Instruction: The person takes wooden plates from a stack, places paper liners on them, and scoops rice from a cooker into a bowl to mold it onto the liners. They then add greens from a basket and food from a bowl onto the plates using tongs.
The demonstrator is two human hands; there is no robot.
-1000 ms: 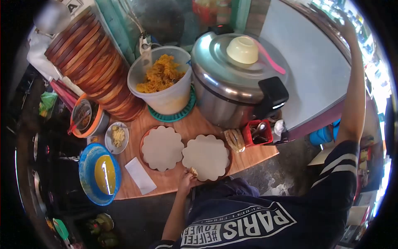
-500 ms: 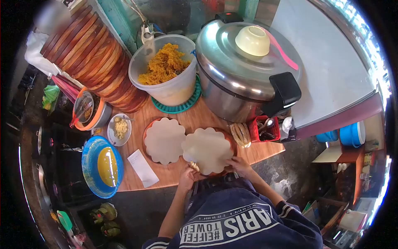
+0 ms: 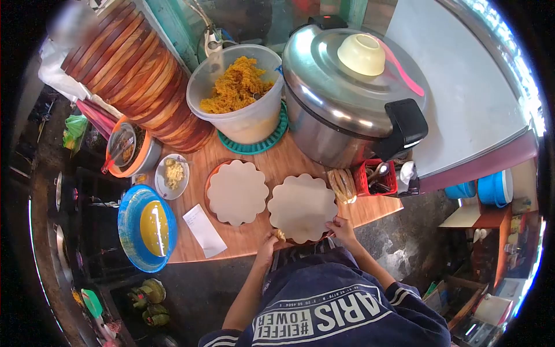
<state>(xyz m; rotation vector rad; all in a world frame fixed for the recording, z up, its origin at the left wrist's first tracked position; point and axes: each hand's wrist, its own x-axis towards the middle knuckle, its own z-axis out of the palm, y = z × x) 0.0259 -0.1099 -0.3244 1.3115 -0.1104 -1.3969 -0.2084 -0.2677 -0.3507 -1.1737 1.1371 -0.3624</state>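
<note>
At the table's front edge, my right hand (image 3: 342,229) pinches the rim of a scalloped brown paper sheet (image 3: 303,207). The sheet covers most of what lies beneath it; a little reddish edge peeks out by my fingers. My left hand (image 3: 267,247) is closed round a small crumpled, pale yellowish piece (image 3: 280,235), too small to name, just off the sheet's lower left. Left of this sheet, a second scalloped paper sheet (image 3: 237,192) lies on a reddish-brown round plate (image 3: 208,188), whose rim shows on the left.
Behind stand a tub of orange-yellow shredded food (image 3: 240,87), a large steel rice cooker (image 3: 341,110) and a tall stack of wooden plates (image 3: 136,75). To the left are a blue basin of yellow liquid (image 3: 128,231), a small white plate (image 3: 172,194) and a white paper slip (image 3: 204,230). A red cutlery basket (image 3: 361,180) sits right.
The right-hand paper sheet has moved right and no longer overlaps the left one; it now covers nearly all of the reddish edge below it. My right hand stays at its rim.
</note>
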